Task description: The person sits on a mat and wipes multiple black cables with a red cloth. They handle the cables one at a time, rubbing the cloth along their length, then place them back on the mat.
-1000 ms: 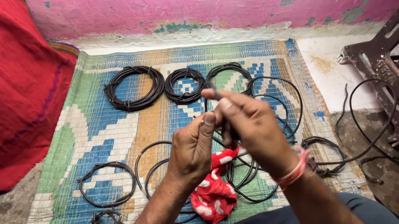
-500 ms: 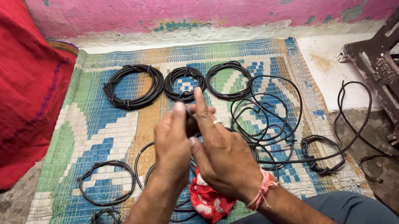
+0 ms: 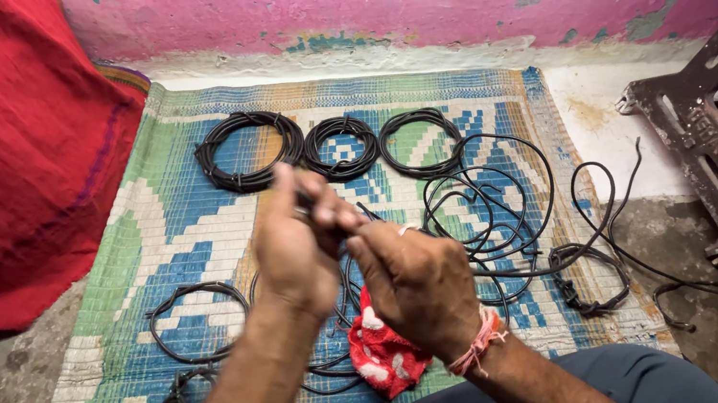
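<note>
- The person's left hand (image 3: 290, 252) and right hand (image 3: 417, 284) meet close together above the woven mat (image 3: 187, 220), roughly over its middle, fingers pinched on a black cable (image 3: 496, 208) that runs between them.
- The left hand is closed with thumb and fingers nipping the cable near its end; the right hand, with a pink thread band at the wrist, grips the same strand just beside it. Exactly how the strand lies inside the fists cannot be told.
- The loose length of that cable sprawls in open loops on the mat to the right of the hands, and trails off the mat's right edge toward the dark metal frame (image 3: 717, 132).
- The step in hand looks like winding the loose cable into a coil, with only the first turns gathered.
- Three finished coils lie in a row at the far end of the mat: a large coil (image 3: 249, 152), a middle coil (image 3: 342, 148) and a third coil (image 3: 417, 143).
- A red spotted cloth (image 3: 384, 353) lies on the mat under the right hand; a small bundled coil (image 3: 590, 275) sits near the mat's right edge.
- The next move calls for drawing slack evenly through the fingers, keeping the tangled loops from snagging each other.
</note>
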